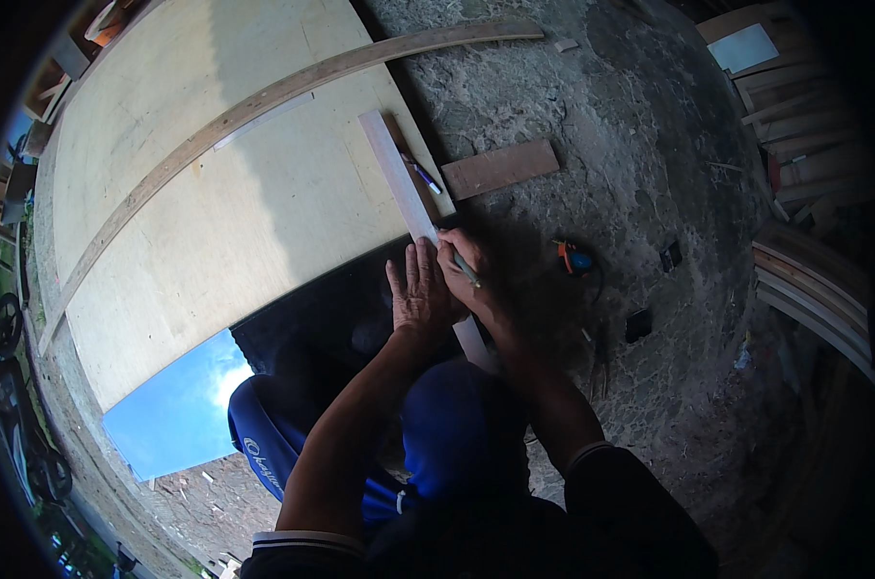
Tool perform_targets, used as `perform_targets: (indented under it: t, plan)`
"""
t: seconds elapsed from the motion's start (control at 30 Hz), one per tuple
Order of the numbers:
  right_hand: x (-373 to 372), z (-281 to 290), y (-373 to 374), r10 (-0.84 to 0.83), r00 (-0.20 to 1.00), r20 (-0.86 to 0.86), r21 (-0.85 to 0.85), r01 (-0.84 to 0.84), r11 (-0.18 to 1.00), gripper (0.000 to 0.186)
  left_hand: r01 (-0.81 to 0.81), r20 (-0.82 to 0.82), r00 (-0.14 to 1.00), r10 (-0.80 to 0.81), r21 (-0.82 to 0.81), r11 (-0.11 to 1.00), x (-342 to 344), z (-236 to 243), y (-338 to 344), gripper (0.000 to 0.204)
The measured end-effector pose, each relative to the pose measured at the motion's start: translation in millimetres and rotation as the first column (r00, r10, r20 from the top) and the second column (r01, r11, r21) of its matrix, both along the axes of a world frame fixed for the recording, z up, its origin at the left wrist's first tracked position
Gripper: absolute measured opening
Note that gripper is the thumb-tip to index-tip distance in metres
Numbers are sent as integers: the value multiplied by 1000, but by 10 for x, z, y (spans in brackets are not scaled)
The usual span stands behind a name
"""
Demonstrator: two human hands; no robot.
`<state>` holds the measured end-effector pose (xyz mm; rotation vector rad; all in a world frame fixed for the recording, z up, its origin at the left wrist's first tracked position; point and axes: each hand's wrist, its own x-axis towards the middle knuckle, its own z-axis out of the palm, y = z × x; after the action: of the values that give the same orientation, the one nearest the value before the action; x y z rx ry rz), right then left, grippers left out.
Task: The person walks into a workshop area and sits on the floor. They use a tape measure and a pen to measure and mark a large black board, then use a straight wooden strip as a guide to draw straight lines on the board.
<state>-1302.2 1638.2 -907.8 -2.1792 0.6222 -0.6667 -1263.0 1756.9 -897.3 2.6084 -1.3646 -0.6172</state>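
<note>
A narrow, pale wooden strip (395, 176) lies across the right end of a light plywood sheet (167, 164) and runs back past its near edge toward my knees. My left hand (417, 294) presses on the strip with fingers stretched out flat. Right beside it, my right hand (464, 253) grips a pencil (469, 271), its upper end pointing back toward me. The pencil's tip is hidden by the fingers, near the plywood's corner. Further along the strip, a blue and white pen (426, 179) rests on the plywood.
A long, thin batten (254, 104) crosses the plywood. A reddish-brown board piece (501, 170) lies on rough stone ground, beyond the sheet's right edge. An orange and blue tape measure (574, 259) sits to my right. A sky-reflecting panel (172, 410) is at lower left; stacked timber (812, 275) is far right.
</note>
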Motion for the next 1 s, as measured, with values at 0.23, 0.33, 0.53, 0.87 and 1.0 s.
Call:
perform_targets:
  t: [0.23,0.33,0.53,0.87,1.0]
  plan:
    - [-16,3,-33,20,1000,-15,-26,-20,999,8,18,-103,995,-11,73,997,23,162,-28,119]
    - [-3,27,-38,13,1000,-6,-15,-13,1000,8,20,-96,995,-12,77,997,33,185,-28,120]
    - [-10,0,-69,15,1000,-5,-44,-15,999,7,18,-104,995,-9,85,996,25,211,-44,119]
    - [20,80,-42,17,999,27,-60,-15,998,4,28,-123,992,-15,105,994,54,306,-51,119]
    - [29,88,-82,43,999,-18,-41,-43,998,5,35,-33,999,-33,68,997,36,239,-23,122]
